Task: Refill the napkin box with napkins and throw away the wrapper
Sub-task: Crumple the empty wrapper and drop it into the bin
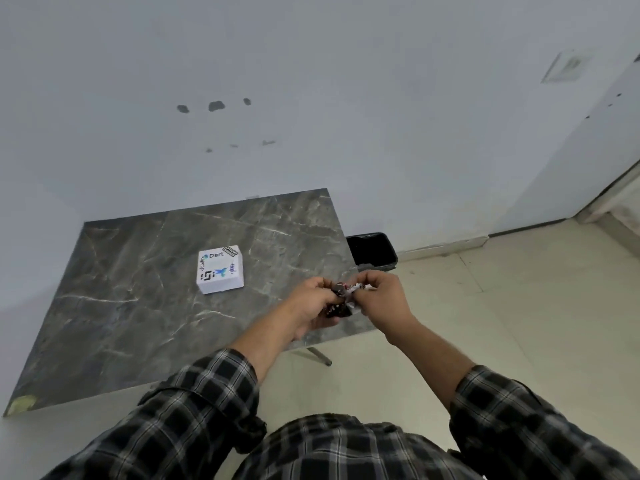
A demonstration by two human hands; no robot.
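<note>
a pale wall [311, 81] with a few dark marks fills the upper half of the view, and a light tiled floor [502, 323] runs along the right. a dark marble-patterned worktop [138, 306] stands against the wall, its near left corner chipped pale. a black bin [372, 249] sits on the floor just past the worktop's far right corner, open at the top.

both forearms reach forward from rolled-up plaid sleeves [214, 393] and meet above the worktop's right edge. the white napkin box [220, 269] lies flat on the worktop, well left of the hands, its stickered top face up and its sides turned slightly askew to the worktop's edges; it is close to square, so no long axis stands out.

the left hand [311, 303] is palm-in with its fingers curled around the dark lower part of the wrapper [341, 299]. the right hand [381, 292] is knuckles-up, pinching the wrapper's red-and-white upper end between thumb and fingers. the wrapper is crumpled between them, stretching roughly left-low to right-high, held in the air over the worktop's right edge, near the bin. whether napkins remain in it cannot be told.
</note>
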